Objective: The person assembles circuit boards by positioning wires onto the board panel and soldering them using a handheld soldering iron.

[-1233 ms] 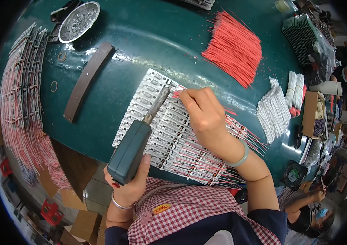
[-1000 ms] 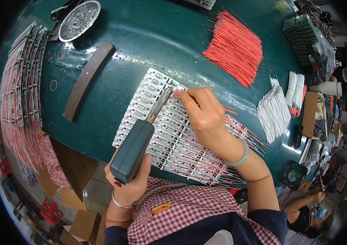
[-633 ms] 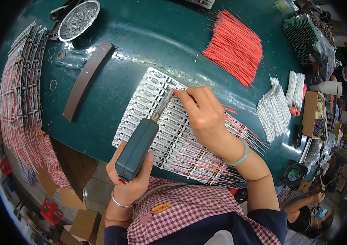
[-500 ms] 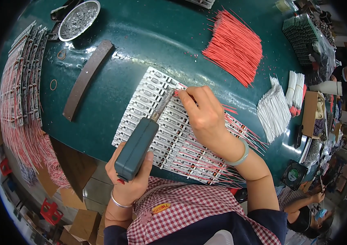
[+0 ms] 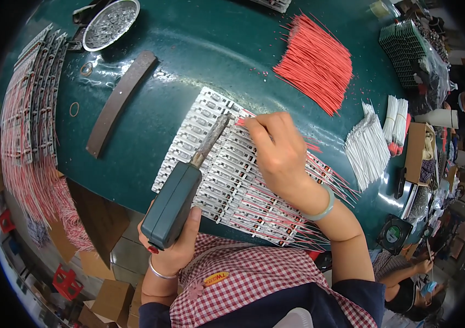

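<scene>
My left hand (image 5: 186, 243) is wrapped round the body of a dark green soldering gun (image 5: 175, 202). Its long grey tip reaches up over a white panel of small circuit boards (image 5: 189, 139), ending near the panel's upper edge. Close to that tip, my right hand (image 5: 279, 153) pinches the end of a red wire (image 5: 241, 122) against or just above the panel. Whether the wire touches the board is too small to tell. Rows of red and white wires (image 5: 265, 205) trail off the panel's right part, partly hidden under my right hand and forearm.
Red wires (image 5: 314, 63) lie piled at the back right, with white wires (image 5: 366, 147) nearer. A curved brown bar (image 5: 120, 104) and a metal bowl (image 5: 111, 26) of silvery bits are on the left. Wired panels (image 5: 33, 104) stack at the far left. Another person sits at lower right.
The soldering gun has shifted left and slightly down, its tip drawing away from the wire end. My right hand has moved a little to the right, still pinching.
</scene>
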Motion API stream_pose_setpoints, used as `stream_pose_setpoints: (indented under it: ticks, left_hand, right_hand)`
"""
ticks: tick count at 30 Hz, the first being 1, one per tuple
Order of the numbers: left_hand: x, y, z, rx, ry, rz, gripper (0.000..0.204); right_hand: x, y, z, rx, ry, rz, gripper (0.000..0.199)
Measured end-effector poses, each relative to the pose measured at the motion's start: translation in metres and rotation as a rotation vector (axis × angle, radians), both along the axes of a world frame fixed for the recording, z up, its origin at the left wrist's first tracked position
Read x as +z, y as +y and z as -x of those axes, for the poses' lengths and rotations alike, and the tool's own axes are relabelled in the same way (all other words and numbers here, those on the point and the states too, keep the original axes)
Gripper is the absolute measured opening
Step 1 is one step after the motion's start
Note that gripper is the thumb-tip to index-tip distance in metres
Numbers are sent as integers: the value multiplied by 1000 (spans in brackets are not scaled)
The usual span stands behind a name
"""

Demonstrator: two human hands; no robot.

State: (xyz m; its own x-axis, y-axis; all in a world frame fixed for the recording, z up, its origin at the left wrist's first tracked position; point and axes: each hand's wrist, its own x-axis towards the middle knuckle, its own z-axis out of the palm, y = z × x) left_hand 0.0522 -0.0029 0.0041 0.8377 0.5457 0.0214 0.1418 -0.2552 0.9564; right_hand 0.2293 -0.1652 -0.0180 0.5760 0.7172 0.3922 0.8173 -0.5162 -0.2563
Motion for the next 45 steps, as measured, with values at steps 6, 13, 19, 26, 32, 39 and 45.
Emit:
stream_pose_setpoints:
  ticks: [6, 13, 19, 26, 32, 39, 45]
  left_hand:
    - [-3, 1, 7, -18, 14, -20, 25]
    - [-3, 1, 5, -50, 49, 40, 26]
    - [-4, 1, 1, -69, 34, 44, 24]
    - [-1, 3, -1, -97, 53, 22, 20]
    - [-4, 1, 14, -46, 83, 34, 25]
    - [-3, -1, 15, 19, 34, 37, 26]
    - [-7, 1, 19, 0, 22, 19, 25]
  right_hand:
    - [-3, 0, 6, 45, -25, -41, 33]
    - [-3, 2, 7, 42, 29, -59, 36]
    - [-4, 3, 6, 50, 17, -49, 36]
    - [-4, 4, 6, 58, 22, -36, 35]
    - [-2, 4, 7, 55, 24, -21, 35]
    - [-4, 3, 6, 48, -1, -26, 35]
    - [1, 4, 15, 69, -5, -79, 38]
